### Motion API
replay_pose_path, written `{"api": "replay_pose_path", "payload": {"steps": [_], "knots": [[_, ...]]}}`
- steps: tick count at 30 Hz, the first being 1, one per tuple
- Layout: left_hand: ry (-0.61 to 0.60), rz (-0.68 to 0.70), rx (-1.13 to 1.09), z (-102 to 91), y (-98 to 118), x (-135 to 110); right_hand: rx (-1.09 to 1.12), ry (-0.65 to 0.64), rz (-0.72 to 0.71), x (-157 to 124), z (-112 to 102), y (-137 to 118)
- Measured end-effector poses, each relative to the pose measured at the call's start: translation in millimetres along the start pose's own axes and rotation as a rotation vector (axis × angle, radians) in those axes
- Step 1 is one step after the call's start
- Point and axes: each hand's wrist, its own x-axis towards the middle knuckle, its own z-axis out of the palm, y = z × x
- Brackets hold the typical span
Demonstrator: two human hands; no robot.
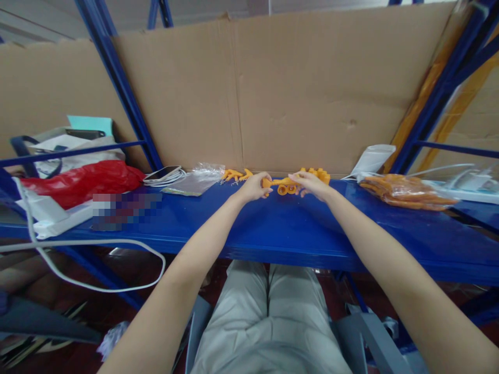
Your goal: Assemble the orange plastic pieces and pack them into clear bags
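An orange plastic part (283, 185) with round loops lies between my two hands at the back of the blue shelf (273, 228). My left hand (255, 186) is closed on its left end. My right hand (310, 184) pinches its right end. Loose orange pieces (235, 174) lie just left of my left hand. More orange parts (320, 174) are stacked behind my right hand.
A clear bag of orange parts (405, 191) lies at the right, a white pouch (372, 158) behind it. Left of centre are a clear plastic bag (195, 181), a phone with a white cable (163, 174), a red bag (83, 182) and a white power strip (54, 218). A cardboard wall (280, 98) backs the shelf.
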Motion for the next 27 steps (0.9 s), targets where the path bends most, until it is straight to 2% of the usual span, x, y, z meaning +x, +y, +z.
{"api": "replay_pose_path", "payload": {"steps": [3, 11, 20, 27], "knots": [[-0.004, -0.041, -0.021, -4.4, -5.2, 0.3, 0.034, -0.070, -0.022, -2.1, -7.8, 1.7], [-0.026, -0.020, -0.035, -5.3, -10.7, 0.4, -0.015, -0.091, -0.051, 1.9, -9.5, 8.9], [0.021, 0.023, 0.051, -4.5, -13.0, 1.5, 0.118, -0.018, 0.110, -5.4, 0.6, 2.8], [0.046, 0.125, 0.150, -4.6, -19.1, 5.7, 0.246, 0.033, 0.322, -9.7, 10.5, -15.0]]}}
